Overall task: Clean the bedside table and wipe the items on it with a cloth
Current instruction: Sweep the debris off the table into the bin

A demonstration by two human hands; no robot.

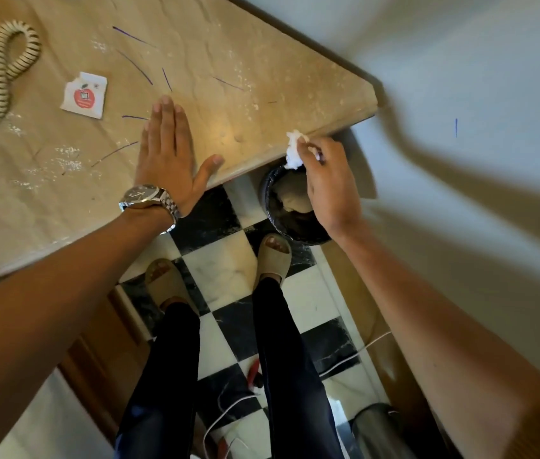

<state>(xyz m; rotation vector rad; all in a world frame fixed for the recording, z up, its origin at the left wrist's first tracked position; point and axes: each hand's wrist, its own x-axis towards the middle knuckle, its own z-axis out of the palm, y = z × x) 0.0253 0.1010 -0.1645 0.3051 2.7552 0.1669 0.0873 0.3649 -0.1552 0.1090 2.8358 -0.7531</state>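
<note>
The beige marble top of the bedside table (262, 71) carries white crumbs and thin purple marks. My left hand (169, 154), with a metal watch on the wrist, lies flat and open on the top near its front edge. Just off the table's front corner, my right hand (328, 183) pinches a crumpled white tissue (295, 150) above a black bin (281, 210) on the floor. A torn white packet with a red apple print (84, 96) lies on the top, left of my left hand.
A coiled beige phone cord (3, 71) lies at the table's left end. The white wall (460, 94) stands right of the table. Below are a black-and-white checkered floor (228, 270), my sandalled feet, white cables (354, 356) and a grey cylinder (378, 432).
</note>
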